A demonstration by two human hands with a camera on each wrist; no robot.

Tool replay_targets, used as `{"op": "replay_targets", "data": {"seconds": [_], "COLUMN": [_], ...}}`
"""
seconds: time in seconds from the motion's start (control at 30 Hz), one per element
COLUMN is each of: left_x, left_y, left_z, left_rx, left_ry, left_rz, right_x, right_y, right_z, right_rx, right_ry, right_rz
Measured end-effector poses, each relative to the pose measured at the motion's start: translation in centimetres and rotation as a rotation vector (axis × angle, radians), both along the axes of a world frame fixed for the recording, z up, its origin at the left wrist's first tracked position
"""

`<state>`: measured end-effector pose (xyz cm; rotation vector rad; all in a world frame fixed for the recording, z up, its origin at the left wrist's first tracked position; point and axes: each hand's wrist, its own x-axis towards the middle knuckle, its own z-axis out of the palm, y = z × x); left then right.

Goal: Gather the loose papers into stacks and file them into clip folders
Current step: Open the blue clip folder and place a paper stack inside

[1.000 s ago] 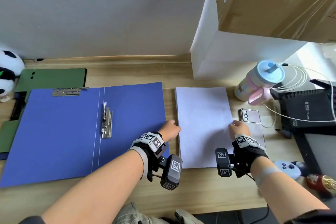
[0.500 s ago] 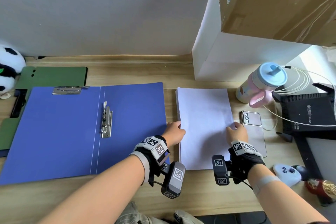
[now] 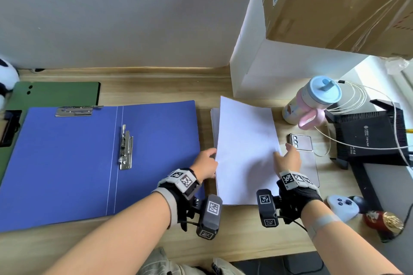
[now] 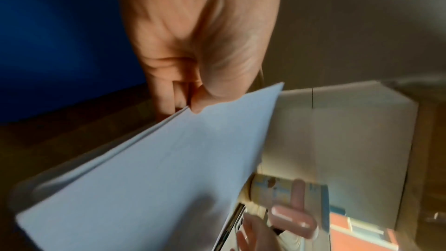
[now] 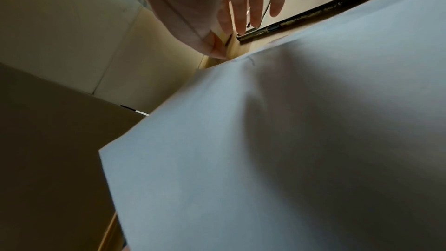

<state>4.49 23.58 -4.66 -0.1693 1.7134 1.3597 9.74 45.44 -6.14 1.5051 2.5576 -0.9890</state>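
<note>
Wooden desk [image 3: 138,87]. Open blue clip folder [image 3: 67,163] lies flat on its left part, metal clip [image 3: 125,147] at the spine. Stack of white paper [image 3: 245,152] just right of the folder, its left edge raised off the desk. Left hand [image 3: 205,164] pinches that left edge, thumb on top. Right hand [image 3: 288,159] sits at the stack's right edge, fingers loosely spread over a phone [image 3: 306,154], grasping nothing.

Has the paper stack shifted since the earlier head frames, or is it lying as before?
Yes. The paper stack, gripped by the left hand, has lifted at its left edge and tilted; its far-left corner now sits nearer the white box.
</note>
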Motion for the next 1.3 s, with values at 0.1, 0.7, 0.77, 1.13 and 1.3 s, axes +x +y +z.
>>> {"op": "replay_targets", "data": {"seconds": [0.1,0.7,0.77,1.13,1.3], "left_x": [-0.6,-4.1,-3.7,-4.9,-6.0], "left_y": [-2.7,-18.4,-18.2,-18.2,-20.6], "left_z": [0.9,6.5,6.4,4.5,3.8], "left_rx": [0.061,0.060,0.092,0.038,-0.068], "left_ry": [0.021,0.241,0.215,0.260,0.223], "left_rz": [0.085,0.370,0.389,0.378,0.351], "right_x": [-0.2,-5.2,-5.0,-5.5,-6.5], "right_y": [-0.6,-16.2,-16.5,-15.9,-16.1], "right_z": [0.7,5.7,5.4,3.7,1.4], "right_rx": [-0.113,-0.885,-0.865,-0.718,-0.567], "right_ry": [0.135,0.475,0.473,0.322,0.118], "right_rz": [-0.001,0.350,0.343,0.272,0.255]}}
